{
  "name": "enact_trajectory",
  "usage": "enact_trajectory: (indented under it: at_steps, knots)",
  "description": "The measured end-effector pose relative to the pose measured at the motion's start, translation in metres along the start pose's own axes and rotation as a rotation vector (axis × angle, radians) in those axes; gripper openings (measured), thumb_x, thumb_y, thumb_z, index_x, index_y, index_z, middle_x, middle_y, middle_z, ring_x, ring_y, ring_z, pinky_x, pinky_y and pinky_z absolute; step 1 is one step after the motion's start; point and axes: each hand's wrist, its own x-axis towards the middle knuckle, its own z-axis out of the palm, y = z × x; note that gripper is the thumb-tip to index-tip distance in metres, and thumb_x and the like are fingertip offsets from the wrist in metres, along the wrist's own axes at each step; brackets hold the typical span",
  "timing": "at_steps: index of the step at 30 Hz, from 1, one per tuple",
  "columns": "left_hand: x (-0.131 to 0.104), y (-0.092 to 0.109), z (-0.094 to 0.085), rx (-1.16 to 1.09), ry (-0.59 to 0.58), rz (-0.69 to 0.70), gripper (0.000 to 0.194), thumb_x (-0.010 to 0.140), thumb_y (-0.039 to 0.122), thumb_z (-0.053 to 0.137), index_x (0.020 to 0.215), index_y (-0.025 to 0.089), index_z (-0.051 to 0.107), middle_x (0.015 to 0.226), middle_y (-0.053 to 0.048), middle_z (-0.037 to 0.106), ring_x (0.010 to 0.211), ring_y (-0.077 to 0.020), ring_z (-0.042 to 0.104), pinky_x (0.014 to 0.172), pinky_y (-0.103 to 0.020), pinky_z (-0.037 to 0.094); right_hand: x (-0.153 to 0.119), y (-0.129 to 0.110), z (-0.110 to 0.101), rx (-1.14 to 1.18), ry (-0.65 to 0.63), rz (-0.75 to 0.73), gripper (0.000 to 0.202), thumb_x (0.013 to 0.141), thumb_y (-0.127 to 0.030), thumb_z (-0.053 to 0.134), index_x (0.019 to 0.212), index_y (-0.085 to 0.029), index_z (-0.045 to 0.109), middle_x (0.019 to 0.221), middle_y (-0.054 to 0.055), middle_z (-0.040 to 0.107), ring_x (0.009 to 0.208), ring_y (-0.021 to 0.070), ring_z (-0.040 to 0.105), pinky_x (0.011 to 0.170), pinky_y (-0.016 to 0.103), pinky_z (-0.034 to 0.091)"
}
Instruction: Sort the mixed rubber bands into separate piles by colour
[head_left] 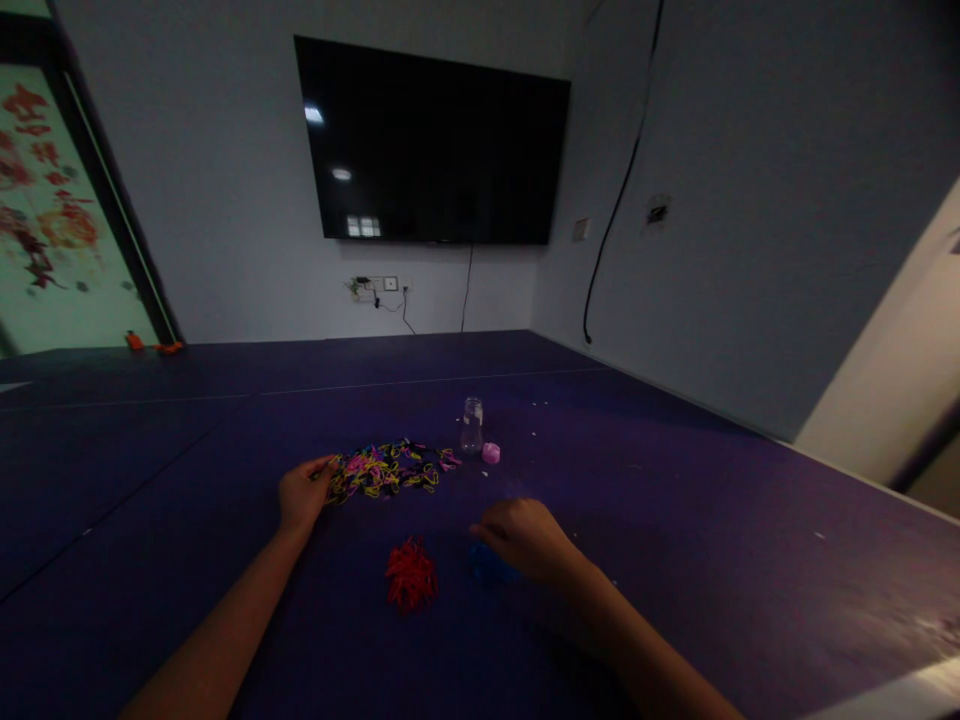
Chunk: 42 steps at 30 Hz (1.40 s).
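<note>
A loose pile of multicoloured rubber bands [379, 472], in yellow, pink, black and blue, lies on the dark purple surface. My left hand [304, 492] is at the pile's left edge, its thumb and fingertips pinched on bands there. My right hand [525, 535] is closed, fingers curled down, just above a small blue heap [491, 566] that it partly hides; what its fingertips hold, if anything, is hidden. Between my forearms lies a heap of red rubber bands [411, 575]. Beyond the hands stands a clear bottle [472, 428], upright and uncapped, with a pink cap [491, 453] beside it.
The wide purple surface [300, 640] has thin seams and small white scraps. A large black television [442, 150] hangs on the wall, with sockets [390, 284] and cables below. Small orange objects [135, 341] lie at the far left near a patterned glass door [56, 210].
</note>
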Motion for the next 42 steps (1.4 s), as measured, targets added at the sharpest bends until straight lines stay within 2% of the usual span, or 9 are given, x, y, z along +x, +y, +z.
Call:
enact_trajectory:
  at_steps: [4, 11, 18, 24, 32, 42]
  knots:
    - [0.0, -0.002, 0.001, 0.016, 0.03, 0.006, 0.03, 0.073, 0.037, 0.057, 0.093, 0.021, 0.071, 0.082, -0.005, 0.073, 0.077, -0.0232, 0.067, 0.065, -0.033, 0.053, 0.0, 0.001, 0.001, -0.011, 0.003, 0.0, 0.036, 0.09, -0.036, 0.041, 0.073, -0.017, 0.066, 0.073, 0.006, 0.067, 0.065, 0.0134, 0.057, 0.054, 0.024, 0.028]
    - [-0.003, 0.006, -0.003, 0.107, 0.08, 0.023, 0.026, 0.068, 0.039, 0.061, 0.078, 0.018, 0.072, 0.083, -0.006, 0.073, 0.077, -0.0234, 0.067, 0.069, -0.031, 0.051, 0.001, 0.001, 0.002, 0.004, -0.001, 0.005, 0.035, 0.09, -0.036, 0.042, 0.072, -0.018, 0.065, 0.074, 0.006, 0.068, 0.066, 0.0138, 0.058, 0.054, 0.024, 0.027]
    - [-0.004, 0.009, -0.005, 0.208, 0.098, -0.013, 0.03, 0.068, 0.043, 0.058, 0.075, 0.016, 0.07, 0.073, -0.007, 0.071, 0.066, -0.0215, 0.065, 0.06, -0.028, 0.046, 0.0, -0.001, -0.003, 0.004, -0.013, -0.002, 0.035, 0.09, -0.035, 0.041, 0.072, -0.017, 0.065, 0.074, 0.006, 0.068, 0.066, 0.0131, 0.058, 0.055, 0.024, 0.027]
    - [-0.005, 0.013, -0.007, 0.242, 0.093, -0.003, 0.033, 0.071, 0.046, 0.054, 0.072, 0.017, 0.07, 0.067, -0.006, 0.07, 0.066, -0.0215, 0.064, 0.061, -0.028, 0.045, 0.0, -0.001, -0.002, 0.0, -0.015, 0.007, 0.036, 0.09, -0.035, 0.04, 0.073, -0.017, 0.065, 0.074, 0.005, 0.068, 0.067, 0.0136, 0.059, 0.054, 0.025, 0.027]
    - [-0.005, 0.014, -0.008, 0.224, 0.069, -0.018, 0.038, 0.073, 0.044, 0.048, 0.073, 0.015, 0.073, 0.071, -0.01, 0.071, 0.07, -0.025, 0.065, 0.063, -0.03, 0.044, 0.0, -0.002, -0.003, -0.021, -0.04, 0.01, 0.036, 0.091, -0.035, 0.039, 0.075, -0.017, 0.066, 0.077, 0.006, 0.069, 0.069, 0.0147, 0.06, 0.055, 0.025, 0.028]
    - [-0.002, 0.011, -0.006, 0.142, 0.106, -0.041, 0.036, 0.074, 0.04, 0.045, 0.064, 0.016, 0.069, 0.067, -0.006, 0.07, 0.068, -0.0231, 0.063, 0.061, -0.029, 0.043, 0.001, 0.0, 0.0, -0.01, -0.034, 0.012, 0.037, 0.09, -0.037, 0.038, 0.076, -0.018, 0.066, 0.078, 0.006, 0.068, 0.072, 0.0153, 0.06, 0.056, 0.025, 0.029]
